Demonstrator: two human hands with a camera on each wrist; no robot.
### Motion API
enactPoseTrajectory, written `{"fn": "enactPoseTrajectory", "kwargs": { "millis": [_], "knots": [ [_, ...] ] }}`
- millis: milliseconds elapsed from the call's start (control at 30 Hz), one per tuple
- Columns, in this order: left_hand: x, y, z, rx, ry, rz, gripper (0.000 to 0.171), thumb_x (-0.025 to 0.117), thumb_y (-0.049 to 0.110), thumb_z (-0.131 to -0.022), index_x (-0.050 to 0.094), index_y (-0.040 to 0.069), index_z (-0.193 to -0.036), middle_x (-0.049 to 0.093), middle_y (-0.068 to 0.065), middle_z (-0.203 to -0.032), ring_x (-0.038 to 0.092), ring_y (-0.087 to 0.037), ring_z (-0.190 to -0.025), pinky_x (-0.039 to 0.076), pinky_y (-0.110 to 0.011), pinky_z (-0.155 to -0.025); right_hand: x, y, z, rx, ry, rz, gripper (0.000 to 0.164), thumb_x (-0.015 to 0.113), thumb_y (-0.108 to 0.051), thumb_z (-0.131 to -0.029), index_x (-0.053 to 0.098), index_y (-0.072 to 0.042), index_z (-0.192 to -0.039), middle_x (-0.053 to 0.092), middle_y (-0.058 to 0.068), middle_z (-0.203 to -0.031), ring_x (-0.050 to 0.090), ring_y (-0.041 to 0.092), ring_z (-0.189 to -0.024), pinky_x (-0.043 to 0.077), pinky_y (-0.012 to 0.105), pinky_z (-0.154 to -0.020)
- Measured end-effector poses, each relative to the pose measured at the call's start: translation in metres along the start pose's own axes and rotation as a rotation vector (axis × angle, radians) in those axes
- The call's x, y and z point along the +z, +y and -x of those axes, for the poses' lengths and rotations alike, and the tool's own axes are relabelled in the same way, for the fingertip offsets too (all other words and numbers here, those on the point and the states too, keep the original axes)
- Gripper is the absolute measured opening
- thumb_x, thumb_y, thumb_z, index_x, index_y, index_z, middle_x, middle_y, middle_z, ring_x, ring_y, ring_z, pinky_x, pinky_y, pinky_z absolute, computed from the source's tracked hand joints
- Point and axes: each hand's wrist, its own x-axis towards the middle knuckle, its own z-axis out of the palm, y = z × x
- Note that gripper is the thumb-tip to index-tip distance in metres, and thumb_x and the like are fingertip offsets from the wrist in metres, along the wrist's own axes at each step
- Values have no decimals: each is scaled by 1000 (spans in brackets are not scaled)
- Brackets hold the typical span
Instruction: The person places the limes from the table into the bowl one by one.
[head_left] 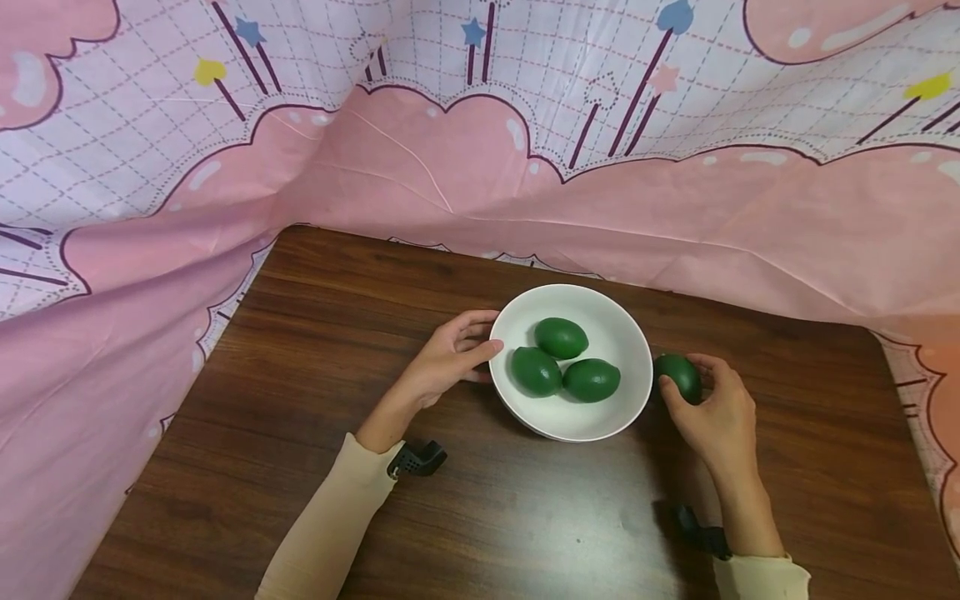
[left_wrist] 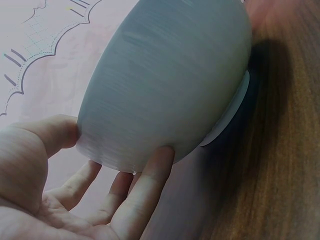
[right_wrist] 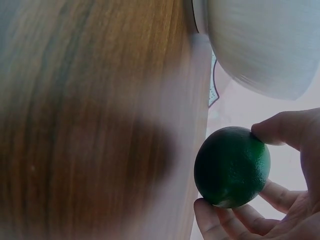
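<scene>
A white bowl (head_left: 633, 392) holds three green limes (head_left: 561, 337) grouped toward its left and middle. On the bowl's left side is my left hand (head_left: 447, 357), its thumb at the rim and its fingertips against the outer wall, as the left wrist view also shows. My right hand (head_left: 716, 408) pinches another lime (right_wrist: 232, 167) between thumb and fingers, just right of the bowl. That lime hangs clear of the table, its dark shadow falling on the wood in the right wrist view.
The dark wooden table (head_left: 360, 300) runs back to a pink and white patterned cloth (head_left: 420, 167) that hangs behind it and along the left. Black wrist straps (head_left: 420, 458) show below both hands, near the cream sleeves (head_left: 330, 517).
</scene>
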Motion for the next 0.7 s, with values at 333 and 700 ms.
{"fn": "enactPoseTrajectory", "kwargs": {
  "millis": [333, 700],
  "knots": [
    [1, 0, -3, 14, 1, 12, 52, 67, 14, -104, 51, 13, -153, 56, -21, -148, 64, -31, -124, 67, -44, -84, 0, -5, -1, -22, 31, -29, 52, 82, -24, -89, 66, -2, -134, 70, 25, -127, 67, 40, -113, 36, 10, -73],
    [1, -1, -3, 22, -1, 13, 51, 67, 14, -104, 52, 14, -153, 57, -20, -148, 65, -30, -123, 67, -44, -84, -1, -8, 0, -35, 33, -49, 52, 81, -22, -90, 65, -1, -134, 69, 25, -128, 66, 40, -114, 34, 2, -71]
  ]
}}
